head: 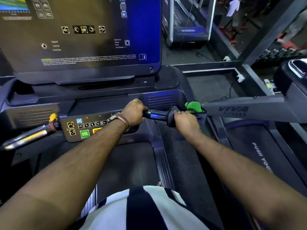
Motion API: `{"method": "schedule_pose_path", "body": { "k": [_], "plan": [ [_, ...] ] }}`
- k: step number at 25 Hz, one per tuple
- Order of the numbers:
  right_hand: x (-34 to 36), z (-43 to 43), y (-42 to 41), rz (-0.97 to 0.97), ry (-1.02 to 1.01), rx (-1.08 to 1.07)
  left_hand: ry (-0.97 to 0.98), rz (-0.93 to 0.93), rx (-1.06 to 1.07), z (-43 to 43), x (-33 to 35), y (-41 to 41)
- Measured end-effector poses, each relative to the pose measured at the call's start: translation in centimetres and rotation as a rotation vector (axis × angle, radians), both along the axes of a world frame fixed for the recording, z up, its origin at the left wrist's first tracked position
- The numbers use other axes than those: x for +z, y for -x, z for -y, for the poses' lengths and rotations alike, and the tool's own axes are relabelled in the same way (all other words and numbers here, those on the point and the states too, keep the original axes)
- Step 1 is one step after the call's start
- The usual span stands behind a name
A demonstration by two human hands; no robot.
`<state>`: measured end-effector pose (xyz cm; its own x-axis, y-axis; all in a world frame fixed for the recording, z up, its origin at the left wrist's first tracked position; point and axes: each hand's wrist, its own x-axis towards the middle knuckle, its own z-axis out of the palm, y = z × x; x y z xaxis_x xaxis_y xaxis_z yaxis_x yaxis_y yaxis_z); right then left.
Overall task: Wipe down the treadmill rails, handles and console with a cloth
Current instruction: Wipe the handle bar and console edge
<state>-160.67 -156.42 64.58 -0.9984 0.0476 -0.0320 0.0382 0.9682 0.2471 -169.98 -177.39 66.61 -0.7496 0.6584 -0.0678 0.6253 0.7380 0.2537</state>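
I stand on a treadmill facing its big dark console screen (pixel 79 35). My left hand (pixel 133 112), with a ring and a brown-strapped watch, grips the inner end of the right chrome handle (pixel 157 114). My right hand (pixel 186 121) is closed on a dark cloth (pixel 172 117) wrapped around the same handle, further right. A green cloth (pixel 194 107) bunches just beyond my right hand, where the handle meets the grey right rail (pixel 245 110). The button panel (pixel 88 127) lies under my left wrist.
The left chrome handle (pixel 28 136) with a red and yellow safety clip (pixel 53 120) sticks out at the left. The belt (pixel 129 163) and right footrail (pixel 163 166) run below. Another treadmill (pixel 189 22) and gym equipment stand beyond, at the upper right.
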Motion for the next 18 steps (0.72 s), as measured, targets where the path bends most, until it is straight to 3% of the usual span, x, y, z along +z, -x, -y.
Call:
{"method": "schedule_pose_path", "body": {
  "k": [5,8,10,13,16,18],
  "plan": [
    [0.2,3.1,-1.1,-0.093,0.338,-0.431,-0.035,0.005,-0.012,0.1,-0.7,0.3],
    [-1.3,4.9,-2.9,-0.153,0.500,-0.476,-0.077,-0.012,-0.010,0.3,-1.0,0.5],
    [-0.8,3.7,-3.0,-0.294,0.553,-0.524,-0.075,-0.025,0.003,0.1,-1.0,0.6],
    [-0.2,1.9,-1.2,-0.564,0.459,-0.397,-0.066,-0.048,0.029,-0.1,-0.9,0.4],
    [-1.5,4.3,0.5,-0.402,0.565,-0.229,-0.079,-0.085,0.018,-0.1,-0.6,0.2],
    [-3.0,5.6,0.1,-0.294,0.523,-0.155,-0.085,-0.107,-0.021,0.0,-0.9,0.2]
  ]
}}
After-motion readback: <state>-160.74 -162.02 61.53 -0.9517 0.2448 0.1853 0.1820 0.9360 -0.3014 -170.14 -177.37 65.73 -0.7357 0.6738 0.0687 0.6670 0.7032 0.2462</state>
